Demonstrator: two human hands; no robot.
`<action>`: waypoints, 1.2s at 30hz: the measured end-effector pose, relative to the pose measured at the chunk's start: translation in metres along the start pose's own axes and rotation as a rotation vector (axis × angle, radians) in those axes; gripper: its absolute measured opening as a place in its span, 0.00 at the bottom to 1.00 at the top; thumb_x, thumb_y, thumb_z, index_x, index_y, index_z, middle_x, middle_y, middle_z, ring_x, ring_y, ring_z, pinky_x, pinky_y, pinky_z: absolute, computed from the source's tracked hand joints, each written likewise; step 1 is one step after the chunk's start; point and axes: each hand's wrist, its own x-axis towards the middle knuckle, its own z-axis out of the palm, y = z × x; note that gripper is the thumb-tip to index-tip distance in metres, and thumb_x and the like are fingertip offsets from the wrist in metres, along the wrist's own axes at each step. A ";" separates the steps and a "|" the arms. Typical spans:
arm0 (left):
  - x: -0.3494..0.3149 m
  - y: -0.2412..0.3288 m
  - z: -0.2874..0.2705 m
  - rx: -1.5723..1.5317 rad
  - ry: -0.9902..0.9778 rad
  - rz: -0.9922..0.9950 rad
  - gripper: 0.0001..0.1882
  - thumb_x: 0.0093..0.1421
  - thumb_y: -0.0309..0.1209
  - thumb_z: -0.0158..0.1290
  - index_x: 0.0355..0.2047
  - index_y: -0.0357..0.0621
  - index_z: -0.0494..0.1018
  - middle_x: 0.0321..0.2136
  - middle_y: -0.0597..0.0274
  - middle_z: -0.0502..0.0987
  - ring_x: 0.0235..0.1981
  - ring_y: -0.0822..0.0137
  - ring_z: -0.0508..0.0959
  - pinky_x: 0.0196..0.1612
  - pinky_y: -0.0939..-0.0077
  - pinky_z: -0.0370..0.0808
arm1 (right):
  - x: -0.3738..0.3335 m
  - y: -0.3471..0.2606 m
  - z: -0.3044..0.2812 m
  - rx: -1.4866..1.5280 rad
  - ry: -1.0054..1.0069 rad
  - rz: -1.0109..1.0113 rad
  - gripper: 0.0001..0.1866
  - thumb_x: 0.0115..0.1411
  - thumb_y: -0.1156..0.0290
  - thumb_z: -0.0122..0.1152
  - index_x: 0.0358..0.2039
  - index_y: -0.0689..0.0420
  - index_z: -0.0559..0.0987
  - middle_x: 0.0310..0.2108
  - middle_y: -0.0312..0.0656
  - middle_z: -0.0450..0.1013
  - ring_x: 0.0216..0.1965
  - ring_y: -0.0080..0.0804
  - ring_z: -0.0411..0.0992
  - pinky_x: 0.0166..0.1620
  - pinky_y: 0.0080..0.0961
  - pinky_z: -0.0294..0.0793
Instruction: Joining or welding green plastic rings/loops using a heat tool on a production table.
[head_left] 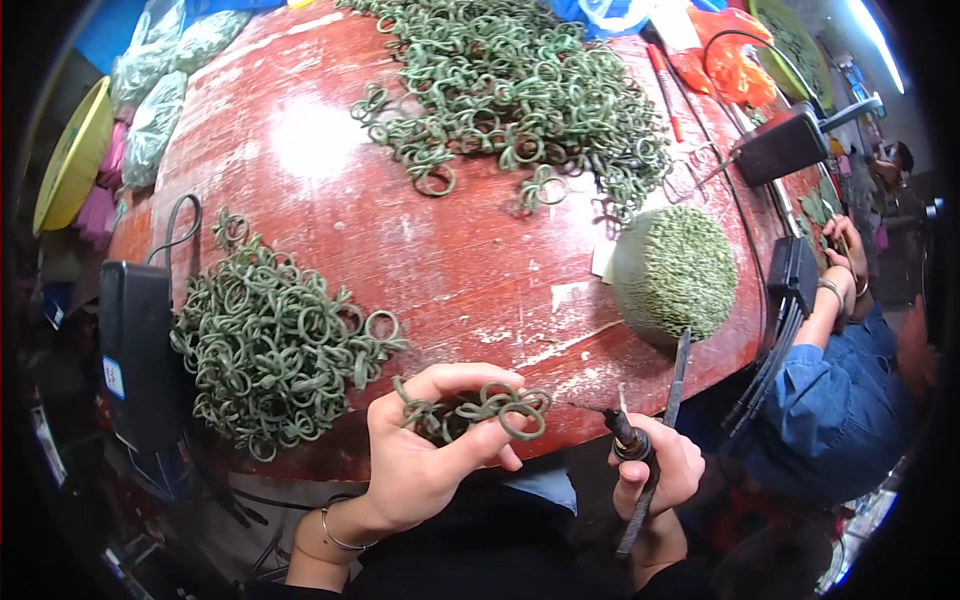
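My left hand (430,455) is closed round a small cluster of dark green rings (488,408) above the table's near edge. To its right, my right hand (665,465) grips a dark pen-like tool (628,438) whose thin tip points left toward the rings, a short gap from them. The same hand also holds a long, flat dark metal strip (677,385), slanting up past the fingers. Beyond that strip stands a round mass with a speckled pale green top (690,270); I cannot tell what it is made of.
Green rings lie in a left pile (285,350) and a larger far pile (520,85) on the worn red table (450,260). A black box (138,350) stands at left, another (782,145) at right. Cables (770,375) hang beside a co-worker's blue sleeve (810,400).
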 end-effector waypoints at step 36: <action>-0.002 0.000 -0.002 0.025 0.062 -0.028 0.12 0.49 0.18 0.51 0.35 0.31 0.66 0.29 0.50 0.72 0.27 0.67 0.75 0.20 0.77 0.77 | 0.002 0.004 0.013 -0.099 -0.104 -0.081 0.20 0.52 0.54 0.55 0.27 0.62 0.72 0.14 0.37 0.66 0.14 0.31 0.68 0.18 0.21 0.65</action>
